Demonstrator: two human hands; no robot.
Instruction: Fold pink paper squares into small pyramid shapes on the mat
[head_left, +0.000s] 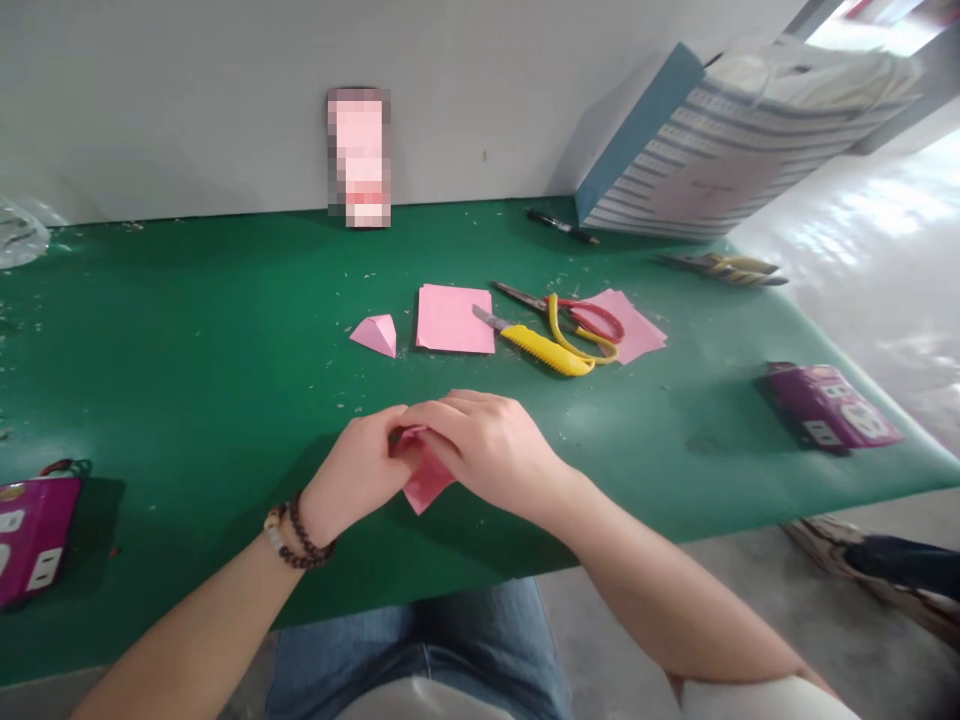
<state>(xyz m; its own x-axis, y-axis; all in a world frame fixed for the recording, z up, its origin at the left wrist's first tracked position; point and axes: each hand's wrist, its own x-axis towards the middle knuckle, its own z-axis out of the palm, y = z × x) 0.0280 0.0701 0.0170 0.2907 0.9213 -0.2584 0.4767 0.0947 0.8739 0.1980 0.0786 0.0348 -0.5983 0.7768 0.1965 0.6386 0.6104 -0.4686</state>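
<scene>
Between my two hands is a sheet of pink paper (429,482), partly folded, its lower corner pointing toward me. My left hand (364,458), with beaded bracelets at the wrist, pinches its left side. My right hand (480,430) is closed over its upper right part, and the fingertips are hidden. Beyond my hands lies a folded pink paper piece (376,334). A square stack of pink paper (452,320) sits to its right, with the blade of a yellow utility knife (546,350) over its edge. Scissors (570,312) with red and yellow handles rest partly on more pink sheets (636,328).
A striped paper bag (705,150) stands at the back right, near a black pen (562,226) and pliers (724,267). Purple boxes lie at the right (832,405) and left (37,535). A phone-like, blurred object (360,155) leans on the wall. Another person's shoe (862,560) shows lower right.
</scene>
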